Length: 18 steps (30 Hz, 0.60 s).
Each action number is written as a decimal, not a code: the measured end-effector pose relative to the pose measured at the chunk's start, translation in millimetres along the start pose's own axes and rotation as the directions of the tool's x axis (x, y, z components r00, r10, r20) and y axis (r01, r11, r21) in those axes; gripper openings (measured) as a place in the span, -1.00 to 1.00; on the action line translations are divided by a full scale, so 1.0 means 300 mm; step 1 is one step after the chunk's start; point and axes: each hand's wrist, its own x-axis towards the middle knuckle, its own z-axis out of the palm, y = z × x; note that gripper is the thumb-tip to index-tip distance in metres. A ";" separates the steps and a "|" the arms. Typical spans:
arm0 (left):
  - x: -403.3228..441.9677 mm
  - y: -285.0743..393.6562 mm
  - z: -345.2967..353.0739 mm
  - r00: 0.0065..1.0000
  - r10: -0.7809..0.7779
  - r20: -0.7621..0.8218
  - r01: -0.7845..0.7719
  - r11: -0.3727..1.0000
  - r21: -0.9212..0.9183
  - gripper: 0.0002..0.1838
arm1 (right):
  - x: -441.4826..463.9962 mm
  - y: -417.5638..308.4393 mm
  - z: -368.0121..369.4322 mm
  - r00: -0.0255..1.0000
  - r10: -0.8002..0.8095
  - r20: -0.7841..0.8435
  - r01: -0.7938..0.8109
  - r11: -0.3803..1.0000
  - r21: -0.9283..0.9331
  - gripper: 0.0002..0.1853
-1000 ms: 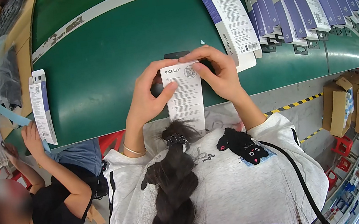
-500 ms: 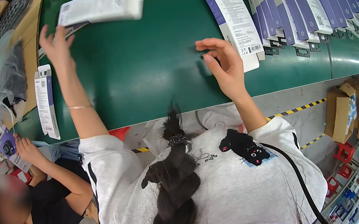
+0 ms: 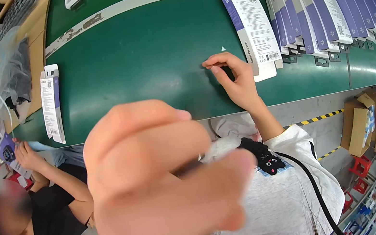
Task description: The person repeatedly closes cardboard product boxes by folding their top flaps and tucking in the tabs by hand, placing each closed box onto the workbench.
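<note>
Withdrawn from ten o'clock: my left hand (image 3: 152,171), curled, grip indeterminable. My right hand (image 3: 240,84), fingers loosely bent, should not nudge the carton (image 3: 257,24) at its one o'clock.

Left hand (image 3: 158,175): large, blurred, fingers curled, lower centre of frame; contents indistinct. Right hand (image 3: 235,76): centre right, fingers loosely bent, holding nothing, over green table (image 3: 151,64). White-and-purple CELLY carton (image 3: 258,29): upper right, flaps raised, just beside right hand. Smartwatch boxes (image 3: 322,10): row, far upper right. Narrow box (image 3: 52,108): left of frame, near table edge. Co-worker's hand (image 3: 28,156): left edge, at printed purple box (image 3: 7,149).
</note>
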 end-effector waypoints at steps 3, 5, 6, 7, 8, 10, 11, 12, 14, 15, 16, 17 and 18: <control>0.030 0.047 0.011 0.985 0.150 0.081 -0.152 0.988 0.026 -0.52 | -0.004 0.005 -0.004 1.000 -0.003 0.003 0.003 1.000 0.003 -0.86; 0.034 0.023 -0.021 0.978 0.125 0.169 -0.125 0.992 -0.007 -0.59 | -0.005 0.005 -0.005 1.000 -0.001 -0.002 0.001 1.000 0.003 -0.86; 0.039 0.019 -0.021 0.979 0.125 0.164 -0.126 0.992 -0.004 -0.60 | -0.004 0.004 -0.005 1.000 0.001 -0.007 -0.001 1.000 0.004 -0.86; 0.044 0.016 -0.020 0.979 0.125 0.158 -0.126 0.992 -0.002 -0.61 | -0.004 0.004 -0.005 1.000 -0.001 -0.010 0.001 1.000 0.005 -0.86; 0.048 0.013 -0.019 0.980 0.124 0.154 -0.125 0.992 0.001 -0.62 | -0.004 0.003 -0.005 1.000 0.003 -0.008 -0.003 1.000 0.001 -0.87; 0.056 0.010 -0.015 0.983 0.119 0.143 -0.122 0.993 0.007 -0.63 | -0.004 0.003 -0.005 1.000 0.007 -0.007 -0.007 1.000 -0.002 -0.87; 0.060 0.009 -0.013 0.984 0.118 0.137 -0.120 0.993 0.011 -0.63 | -0.003 0.003 -0.004 1.000 0.014 -0.005 -0.014 1.000 -0.005 -0.87; 0.063 0.010 -0.009 0.985 0.115 0.130 -0.118 0.993 0.016 -0.64 | -0.003 0.004 -0.003 1.000 0.022 -0.001 -0.022 1.000 -0.008 -0.87; 0.064 0.018 -0.010 0.986 0.114 0.121 -0.118 0.993 0.025 -0.64 | -0.003 0.000 -0.002 0.999 0.043 0.009 -0.043 0.999 -0.002 -0.87; 0.062 0.022 -0.015 0.984 0.103 0.143 -0.110 0.993 0.039 -0.64 | -0.004 -0.002 -0.003 0.998 0.069 0.015 -0.069 0.998 0.003 -0.87; 0.061 0.026 -0.020 0.982 0.090 0.167 -0.100 0.994 0.052 -0.63 | -0.004 -0.010 -0.006 0.998 0.068 0.015 -0.068 0.998 0.003 -0.87; 0.060 0.029 -0.024 0.979 0.077 0.190 -0.091 0.994 0.067 -0.63 | -0.002 -0.021 -0.010 0.999 0.046 0.027 -0.046 0.999 -0.028 -0.87; 0.059 0.032 -0.028 0.975 0.064 0.213 -0.082 0.993 0.080 -0.62 | -0.002 -0.028 -0.012 0.999 0.025 0.040 -0.022 0.998 -0.061 -0.87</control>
